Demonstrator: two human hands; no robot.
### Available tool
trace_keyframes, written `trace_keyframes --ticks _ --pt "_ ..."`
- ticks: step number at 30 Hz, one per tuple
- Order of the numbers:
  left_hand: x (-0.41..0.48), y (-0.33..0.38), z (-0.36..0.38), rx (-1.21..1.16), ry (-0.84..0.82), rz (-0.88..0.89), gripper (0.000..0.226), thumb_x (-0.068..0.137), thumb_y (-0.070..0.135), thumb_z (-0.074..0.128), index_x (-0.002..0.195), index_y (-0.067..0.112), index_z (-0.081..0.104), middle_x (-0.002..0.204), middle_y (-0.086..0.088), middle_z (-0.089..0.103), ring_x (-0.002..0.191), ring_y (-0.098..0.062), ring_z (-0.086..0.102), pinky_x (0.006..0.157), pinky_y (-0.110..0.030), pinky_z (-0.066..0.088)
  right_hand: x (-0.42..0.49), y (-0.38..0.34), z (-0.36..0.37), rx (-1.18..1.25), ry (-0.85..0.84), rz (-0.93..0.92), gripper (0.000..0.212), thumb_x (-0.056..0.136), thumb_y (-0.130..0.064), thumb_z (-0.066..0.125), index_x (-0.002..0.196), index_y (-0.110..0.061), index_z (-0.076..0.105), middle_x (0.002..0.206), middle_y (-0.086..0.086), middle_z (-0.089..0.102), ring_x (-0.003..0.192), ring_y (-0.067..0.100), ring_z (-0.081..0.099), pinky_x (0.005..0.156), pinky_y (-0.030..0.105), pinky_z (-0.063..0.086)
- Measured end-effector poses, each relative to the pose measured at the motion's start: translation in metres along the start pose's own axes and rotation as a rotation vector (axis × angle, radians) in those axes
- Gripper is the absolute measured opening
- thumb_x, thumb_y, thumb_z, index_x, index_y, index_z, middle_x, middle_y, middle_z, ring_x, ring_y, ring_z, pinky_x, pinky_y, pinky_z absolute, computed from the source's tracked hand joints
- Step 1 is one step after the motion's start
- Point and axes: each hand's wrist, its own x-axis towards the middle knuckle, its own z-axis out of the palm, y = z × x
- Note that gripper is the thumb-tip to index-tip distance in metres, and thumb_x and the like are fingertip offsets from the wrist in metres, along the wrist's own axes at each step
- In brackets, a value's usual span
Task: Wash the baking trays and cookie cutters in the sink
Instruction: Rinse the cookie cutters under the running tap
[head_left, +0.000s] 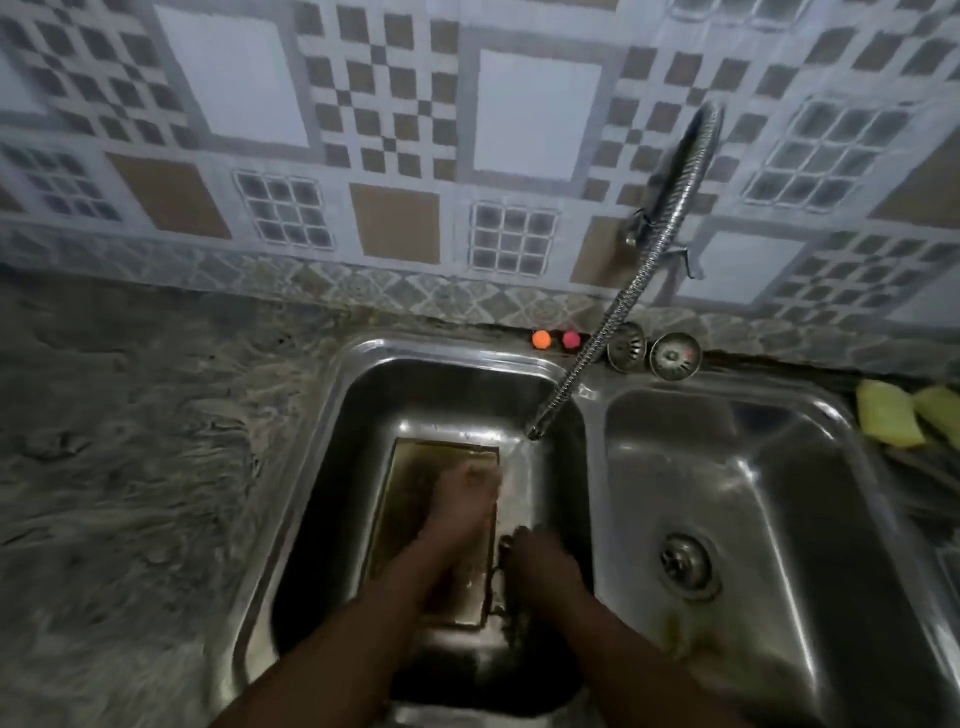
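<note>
A rectangular metal baking tray (410, 499) lies in the left basin of the steel double sink (332, 415), brownish water inside it. My left hand (460, 499) lies flat inside the tray, fingers spread and blurred, holding nothing that I can see. My right hand (540, 564) grips the tray's right rim near its front corner. The flexible tap hose (613, 312) ends just above the tray's far right corner, and water seems to run from it. No cookie cutters are visible.
The right basin (727, 467) shows a drain strainer (687, 564). Two loose strainer plugs (652, 348) and an orange ball (541, 339) beside a pink one sit on the sink's back ledge. Yellow sponges (904, 418) lie at far right. Stone counter (130, 441) stretches left.
</note>
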Motion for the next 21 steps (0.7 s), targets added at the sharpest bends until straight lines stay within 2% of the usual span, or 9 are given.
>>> trace_keyframes --ticks 3,5,6,9,11,14,16,19,21 --pt "0.004 -0.002 -0.003 -0.059 0.07 -0.022 0.017 0.096 0.017 0.061 0.081 0.021 0.069 0.084 0.003 0.071 0.079 -0.013 0.067 0.071 -0.02 0.053 0.002 -0.024 -0.047 0.621 0.198 -0.037 0.02 0.094 -0.034 0.053 0.101 -0.02 0.066 0.096 -0.002 0.067 0.087 0.011 0.066 0.075 0.031 0.055" --pt "0.005 0.003 -0.001 -0.143 0.037 -0.015 0.031 0.1 0.033 0.053 0.089 0.016 0.076 0.09 -0.003 0.076 0.082 -0.017 0.07 0.078 -0.028 0.056 -0.006 -0.046 -0.074 1.077 0.199 -0.045 0.025 0.099 -0.032 0.05 0.1 -0.014 0.067 0.082 -0.003 0.07 0.071 0.002 0.068 0.063 0.021 0.055" --pt "0.003 0.012 0.0 -0.196 0.028 -0.008 0.039 0.102 0.039 0.048 0.096 0.015 0.077 0.094 -0.006 0.077 0.084 -0.018 0.07 0.081 -0.03 0.055 -0.01 -0.056 -0.08 1.224 0.167 0.013 0.028 0.101 -0.032 0.048 0.102 -0.011 0.067 0.081 -0.002 0.07 0.068 0.002 0.068 0.057 0.018 0.053" --pt "-0.006 0.033 0.004 -0.274 -0.002 0.048 0.032 0.105 0.023 0.043 0.112 0.008 0.071 0.103 -0.007 0.073 0.093 -0.014 0.066 0.08 -0.015 0.05 -0.011 -0.074 -0.078 1.639 0.133 0.242 0.038 0.099 -0.045 0.048 0.101 -0.015 0.07 0.09 0.004 0.074 0.082 0.014 0.07 0.058 0.024 0.052" --pt "-0.012 0.042 0.006 -0.312 -0.07 0.068 0.026 0.104 0.008 0.044 0.116 0.006 0.066 0.109 -0.01 0.069 0.096 -0.014 0.064 0.08 -0.01 0.049 -0.013 -0.08 -0.083 1.923 0.173 0.304 0.035 0.098 -0.04 0.051 0.09 -0.012 0.07 0.083 0.008 0.072 0.073 0.017 0.067 0.058 0.026 0.05" --pt "-0.01 0.043 0.002 -0.34 -0.062 0.108 0.029 0.098 -0.005 0.047 0.108 0.015 0.066 0.113 -0.014 0.069 0.105 -0.023 0.065 0.09 -0.021 0.05 -0.023 -0.085 -0.099 2.046 0.228 0.251 0.027 0.102 -0.021 0.044 0.084 -0.011 0.063 0.073 0.007 0.065 0.064 0.014 0.061 0.056 0.022 0.048" --pt "-0.008 0.046 -0.004 -0.326 0.008 0.128 0.027 0.098 -0.004 0.047 0.107 0.014 0.067 0.105 -0.009 0.07 0.096 -0.018 0.066 0.076 -0.012 0.052 -0.03 -0.086 -0.104 2.022 0.197 0.16 0.024 0.103 -0.017 0.044 0.092 -0.009 0.064 0.076 0.008 0.069 0.067 0.015 0.064 0.06 0.025 0.051" --pt "-0.013 0.053 -0.002 -0.373 -0.068 0.125 0.027 0.102 0.002 0.043 0.115 0.009 0.066 0.084 -0.001 0.071 0.063 -0.006 0.063 0.05 -0.015 0.048 -0.032 -0.074 -0.106 1.804 0.298 0.151 0.018 0.099 -0.018 0.054 0.094 -0.006 0.066 0.069 0.01 0.067 0.048 0.012 0.061 0.041 0.021 0.044" --pt "-0.016 0.054 0.003 -0.332 -0.119 0.135 0.028 0.102 0.001 0.042 0.111 0.011 0.067 0.07 0.009 0.069 0.059 -0.001 0.059 0.05 -0.013 0.044 -0.033 -0.065 -0.109 1.679 0.427 0.228 0.019 0.097 -0.018 0.058 0.088 -0.007 0.07 0.063 0.005 0.063 0.043 0.008 0.054 0.038 0.018 0.038"
